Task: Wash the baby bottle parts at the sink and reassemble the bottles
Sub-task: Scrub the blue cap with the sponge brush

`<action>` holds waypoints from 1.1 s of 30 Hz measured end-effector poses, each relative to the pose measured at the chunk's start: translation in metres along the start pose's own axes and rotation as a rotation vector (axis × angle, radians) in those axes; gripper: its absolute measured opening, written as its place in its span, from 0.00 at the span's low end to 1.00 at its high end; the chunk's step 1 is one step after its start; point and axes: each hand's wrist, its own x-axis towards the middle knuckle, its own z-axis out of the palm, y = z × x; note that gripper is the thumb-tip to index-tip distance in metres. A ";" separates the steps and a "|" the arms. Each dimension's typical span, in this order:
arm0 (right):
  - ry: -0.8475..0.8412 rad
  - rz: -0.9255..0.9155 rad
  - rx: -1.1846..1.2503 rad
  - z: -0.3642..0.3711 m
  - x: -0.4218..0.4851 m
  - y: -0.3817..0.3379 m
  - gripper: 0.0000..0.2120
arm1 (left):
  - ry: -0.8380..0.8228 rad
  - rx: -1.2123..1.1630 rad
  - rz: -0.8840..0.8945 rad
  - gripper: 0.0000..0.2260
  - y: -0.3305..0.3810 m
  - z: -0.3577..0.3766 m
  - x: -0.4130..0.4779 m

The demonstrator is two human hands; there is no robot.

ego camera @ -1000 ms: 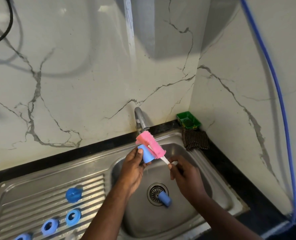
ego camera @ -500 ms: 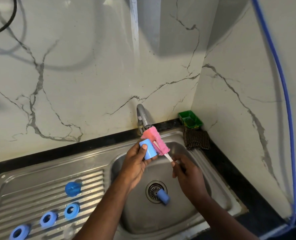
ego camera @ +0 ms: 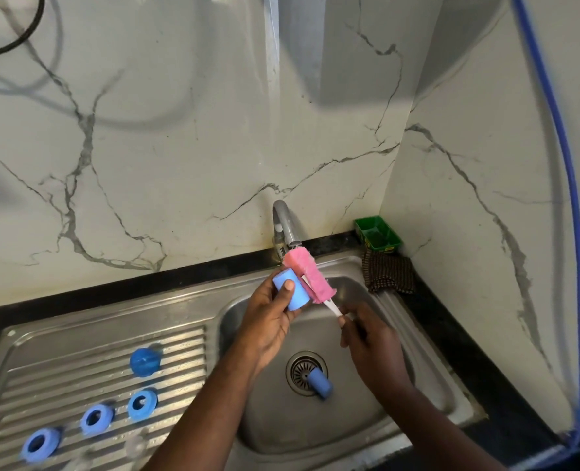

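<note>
My left hand grips a small blue bottle body over the sink basin, just below the tap. My right hand holds the white handle of a pink sponge brush; the pink head lies against the right side of the blue body. A second blue bottle body lies in the basin beside the drain. On the ribbed drainboard lie a blue cap and three blue rings.
A green soap tray sits in the back right corner with a brown checked cloth in front of it. A blue hose hangs down the right wall. Clear parts lie blurred at the drainboard's front edge.
My left hand has turned the blue bottle body so its side faces me. The brush head has slid from across the body's top to its right side.
</note>
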 end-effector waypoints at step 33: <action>-0.086 0.017 -0.086 -0.003 0.002 -0.001 0.05 | 0.042 -0.094 0.032 0.18 0.004 -0.011 -0.002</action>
